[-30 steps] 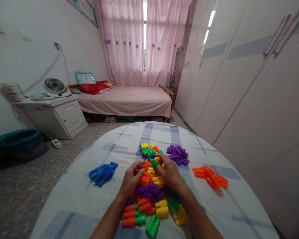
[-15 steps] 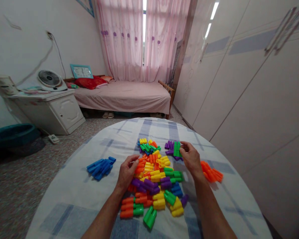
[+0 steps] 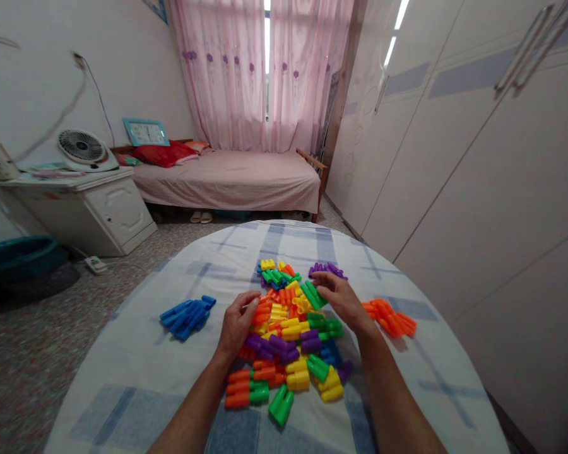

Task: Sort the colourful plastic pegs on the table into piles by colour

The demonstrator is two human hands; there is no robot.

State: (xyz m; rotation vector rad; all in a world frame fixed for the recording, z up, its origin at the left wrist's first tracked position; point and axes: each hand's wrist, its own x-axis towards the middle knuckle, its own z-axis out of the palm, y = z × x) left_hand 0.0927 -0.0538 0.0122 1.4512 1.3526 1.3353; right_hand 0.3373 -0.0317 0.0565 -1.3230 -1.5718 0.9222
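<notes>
A heap of bullet-shaped plastic building blocks (image 3: 293,328) in orange, yellow, green, purple and blue lies in the middle of the table. Over its far right side, my right hand (image 3: 341,299) has thumb and fingers at a tilted green block (image 3: 313,295), which it seems to hold loosely. My left hand (image 3: 236,325) rests against the heap's left edge, fingers slightly bent and apart, beside orange blocks (image 3: 262,313). Just beyond my right hand is a group of purple blocks (image 3: 329,270). Orange blocks (image 3: 392,318) lie to its right, and blue blocks (image 3: 188,317) lie left of my left hand.
The round table wears a white and blue checked cloth (image 3: 123,353). Past it stand a bed (image 3: 236,176) and a white cabinet (image 3: 118,208) with a fan (image 3: 85,149). A tall wardrobe (image 3: 478,189) lines the right side.
My right hand has moved left and nearer with the green block, from beside the purple group to above the heap. The block has tilted. My left hand stays by the heap.
</notes>
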